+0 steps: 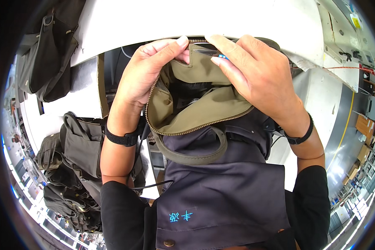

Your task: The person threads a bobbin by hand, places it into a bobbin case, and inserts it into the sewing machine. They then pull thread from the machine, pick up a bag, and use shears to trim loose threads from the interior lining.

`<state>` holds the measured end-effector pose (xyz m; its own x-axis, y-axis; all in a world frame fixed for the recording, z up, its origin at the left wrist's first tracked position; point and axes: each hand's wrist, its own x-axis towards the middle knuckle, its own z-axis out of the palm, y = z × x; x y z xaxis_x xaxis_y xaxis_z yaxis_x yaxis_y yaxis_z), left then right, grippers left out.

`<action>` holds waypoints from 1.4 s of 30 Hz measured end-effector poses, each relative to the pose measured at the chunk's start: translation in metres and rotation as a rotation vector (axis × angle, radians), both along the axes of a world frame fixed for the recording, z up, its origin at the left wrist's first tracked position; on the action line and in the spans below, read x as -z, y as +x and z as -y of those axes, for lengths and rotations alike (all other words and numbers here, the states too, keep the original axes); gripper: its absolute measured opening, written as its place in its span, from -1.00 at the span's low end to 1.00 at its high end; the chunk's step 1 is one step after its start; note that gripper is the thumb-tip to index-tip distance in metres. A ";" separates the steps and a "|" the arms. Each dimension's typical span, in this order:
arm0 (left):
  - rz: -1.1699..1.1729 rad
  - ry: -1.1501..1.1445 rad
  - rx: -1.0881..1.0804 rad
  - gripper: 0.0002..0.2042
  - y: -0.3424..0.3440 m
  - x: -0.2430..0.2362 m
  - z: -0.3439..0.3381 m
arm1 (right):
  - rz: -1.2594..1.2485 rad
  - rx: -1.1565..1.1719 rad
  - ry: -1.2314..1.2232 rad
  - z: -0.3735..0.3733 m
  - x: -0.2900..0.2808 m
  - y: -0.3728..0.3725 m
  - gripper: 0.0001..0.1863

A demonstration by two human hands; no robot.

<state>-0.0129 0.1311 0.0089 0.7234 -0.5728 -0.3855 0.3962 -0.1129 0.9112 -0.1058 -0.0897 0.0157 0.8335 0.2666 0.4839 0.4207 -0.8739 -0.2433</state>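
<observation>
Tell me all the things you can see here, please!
olive bag: one, olive green, open with a brass zipper, held at the middle
bag handle: one, olive, looping below the bag's opening
small flat item: one, with a blue tip, at the bag's inner pocket; its kind is unclear
dark bags: several, black and dark grey, piled lower left
hanging dark bag: one, upper left
white table: one, top
apron: one, dark navy, on the person
left hand: gripping the bag's rim, black wristband
right hand: fingers at the inner pocket, black wristband
</observation>
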 end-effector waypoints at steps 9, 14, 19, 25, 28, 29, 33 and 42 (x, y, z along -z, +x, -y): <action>0.023 -0.013 0.024 -0.74 -0.001 0.002 0.001 | 0.037 -0.037 -0.023 0.002 0.001 0.003 -0.63; 0.024 0.005 0.031 -0.73 -0.003 0.002 0.002 | 0.076 -0.056 -0.081 0.007 0.000 0.002 -0.63; -0.006 -0.015 -0.001 -0.72 -0.006 0.002 0.005 | 0.089 -0.062 -0.051 0.006 0.004 0.003 -0.65; -0.159 -0.022 -0.021 -0.71 -0.007 0.003 0.003 | 0.088 -0.069 -0.028 0.002 0.013 0.003 -0.67; -0.145 -0.028 -0.036 -0.71 -0.008 0.003 0.003 | 0.036 -0.067 0.025 0.002 0.013 0.000 -0.68; -0.146 -0.030 -0.037 -0.71 -0.008 0.004 0.004 | -0.031 -0.056 0.106 0.002 0.012 -0.001 -0.68; -0.054 -0.025 -0.026 -0.72 -0.009 0.006 0.006 | -0.032 -0.070 0.215 0.001 0.007 -0.006 -0.53; -0.088 -0.029 -0.063 -0.73 -0.011 0.007 0.009 | -0.096 -0.068 0.081 0.009 -0.002 -0.015 -0.54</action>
<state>-0.0240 0.1223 0.0019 0.7224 -0.5391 -0.4330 0.4801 -0.0596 0.8752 -0.1210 -0.0987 0.0172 0.8583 0.2873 0.4251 0.4498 -0.8199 -0.3541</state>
